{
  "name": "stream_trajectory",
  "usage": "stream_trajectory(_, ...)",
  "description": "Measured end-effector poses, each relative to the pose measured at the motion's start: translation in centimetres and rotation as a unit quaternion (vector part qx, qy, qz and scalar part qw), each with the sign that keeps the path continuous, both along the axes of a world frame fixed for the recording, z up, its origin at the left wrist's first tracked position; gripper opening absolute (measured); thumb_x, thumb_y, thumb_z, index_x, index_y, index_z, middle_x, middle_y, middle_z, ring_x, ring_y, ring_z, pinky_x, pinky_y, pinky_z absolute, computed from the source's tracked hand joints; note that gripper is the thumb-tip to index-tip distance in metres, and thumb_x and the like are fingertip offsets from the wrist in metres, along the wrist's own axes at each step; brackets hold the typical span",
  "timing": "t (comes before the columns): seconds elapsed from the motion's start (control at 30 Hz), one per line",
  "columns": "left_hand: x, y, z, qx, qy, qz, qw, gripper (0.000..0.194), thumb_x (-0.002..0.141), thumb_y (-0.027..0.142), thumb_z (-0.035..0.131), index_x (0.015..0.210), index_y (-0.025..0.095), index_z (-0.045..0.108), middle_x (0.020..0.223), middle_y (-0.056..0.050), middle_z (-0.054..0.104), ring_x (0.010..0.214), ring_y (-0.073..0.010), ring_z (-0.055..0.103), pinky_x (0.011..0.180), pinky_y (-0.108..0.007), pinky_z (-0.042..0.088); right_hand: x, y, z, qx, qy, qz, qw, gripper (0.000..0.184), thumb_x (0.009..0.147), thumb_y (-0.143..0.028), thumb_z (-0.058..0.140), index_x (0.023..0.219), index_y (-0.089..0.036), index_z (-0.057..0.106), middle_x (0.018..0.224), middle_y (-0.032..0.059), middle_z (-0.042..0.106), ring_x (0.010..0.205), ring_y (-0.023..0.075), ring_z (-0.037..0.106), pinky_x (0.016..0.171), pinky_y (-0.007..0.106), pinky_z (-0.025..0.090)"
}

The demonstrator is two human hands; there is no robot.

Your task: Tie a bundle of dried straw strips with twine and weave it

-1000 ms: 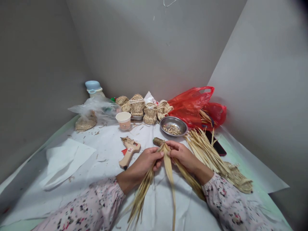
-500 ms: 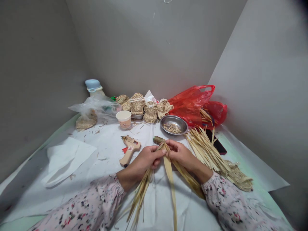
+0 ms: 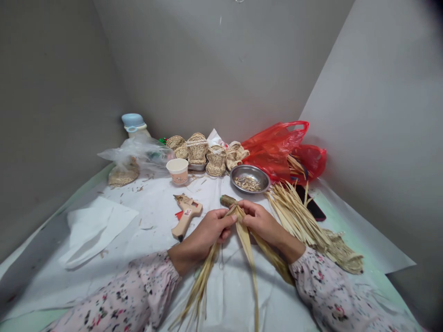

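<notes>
Fingers (image 3: 226, 220) of the left hand (image 3: 207, 233) and right hand (image 3: 261, 222) clench dried leaf strips (image 3: 245, 240) just below the dark stub (image 3: 227, 200), a close grip that holds them snug.

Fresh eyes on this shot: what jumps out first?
The bare left hand and right hand gripping a bundle of pale dried leaf strips at centre draw the eye first. Behind them, at back right, a crumpled bright red plastic bag stands out. To its left, along the back, sits a row of small woven straw baskets.
</notes>
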State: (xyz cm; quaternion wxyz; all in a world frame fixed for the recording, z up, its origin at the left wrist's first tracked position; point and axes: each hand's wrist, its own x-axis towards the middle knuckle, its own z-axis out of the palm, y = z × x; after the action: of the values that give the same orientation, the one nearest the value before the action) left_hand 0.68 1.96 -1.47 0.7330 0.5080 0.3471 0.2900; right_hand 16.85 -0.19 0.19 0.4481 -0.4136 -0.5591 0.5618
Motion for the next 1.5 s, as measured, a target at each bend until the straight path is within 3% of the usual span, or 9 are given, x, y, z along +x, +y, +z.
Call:
stream_trajectory(0.23,0.0,0.1,0.0,0.0,-0.005,0.006,1.0,0.024,0.081,0.037,0.062,0.079,0.016,0.052,0.049,0.008,0.041,0.039,-0.004,0.029,0.037,-0.018,0.016,-0.1,0.1,-0.1,0.0,0.0,-0.002,1.0,0.022,0.071,-0.015,0.062,0.093,-0.018,0.064,0.084,0.0026,0.067,0.077,0.0154,0.059,0.069,0.026,0.044)
stream_trajectory(0.7,0.2,-0.2,0.0,0.018,0.029,0.0,0.999,0.024,0.082,0.037,0.058,0.072,0.018,0.049,0.048,0.008,0.041,0.041,-0.005,0.031,0.039,-0.018,0.019,-0.3,0.3,-0.6,0.02,-0.023,-0.022,0.999,0.023,0.068,-0.01,0.054,0.089,-0.018,0.061,0.08,0.0012,0.065,0.072,0.0138,0.057,0.065,0.026,0.043)
stream_trajectory(1.03,0.1,0.0,0.7,-0.043,-0.032,0.028,0.998,0.014,0.077,0.025,0.063,0.075,0.014,0.054,0.053,0.005,0.048,0.041,-0.0032,0.037,0.039,-0.016,0.022,-0.1,0.3,-0.6,0.02,-0.029,-0.023,0.999,0.023,0.07,-0.012,0.055,0.091,-0.018,0.064,0.081,0.0024,0.064,0.076,0.0156,0.057,0.071,0.029,0.043)
stream_trajectory(1.27,-0.1,0.2,0.1,-0.029,-0.034,0.048,0.998,0.01,0.076,0.021,0.06,0.074,0.014,0.053,0.052,0.005,0.049,0.04,-0.0031,0.037,0.038,-0.015,0.023,-0.3,0.0,-0.3,-0.001,-0.007,-0.006,1.0,0.025,0.07,-0.012,0.052,0.092,-0.018,0.063,0.073,-0.0002,0.059,0.057,0.0113,0.048,0.053,0.025,0.038)
stream_trajectory(1.4,-0.2,0.2,0.1,-0.018,-0.017,0.026,0.999,0.009,0.078,0.021,0.058,0.074,0.016,0.053,0.049,0.005,0.05,0.038,-0.0033,0.036,0.037,-0.015,0.022,-0.3,0.0,-0.3,0.03,-0.028,-0.031,0.999,0.019,0.079,-0.023,0.057,0.097,-0.018,0.063,0.087,0.0033,0.063,0.075,0.0149,0.056,0.069,0.029,0.043)
stream_trajectory(1.5,-0.2,0.2,0.1,-0.009,-0.006,0.022,1.0,0.006,0.076,0.019,0.059,0.075,0.015,0.054,0.048,0.004,0.052,0.038,-0.0036,0.038,0.037,-0.015,0.023,-0.3,0.1,-0.2,0.021,-0.037,-0.043,0.998,0.017,0.078,-0.025,0.062,0.093,-0.017,0.064,0.086,0.0031,0.063,0.078,0.0155,0.056,0.073,0.03,0.043)
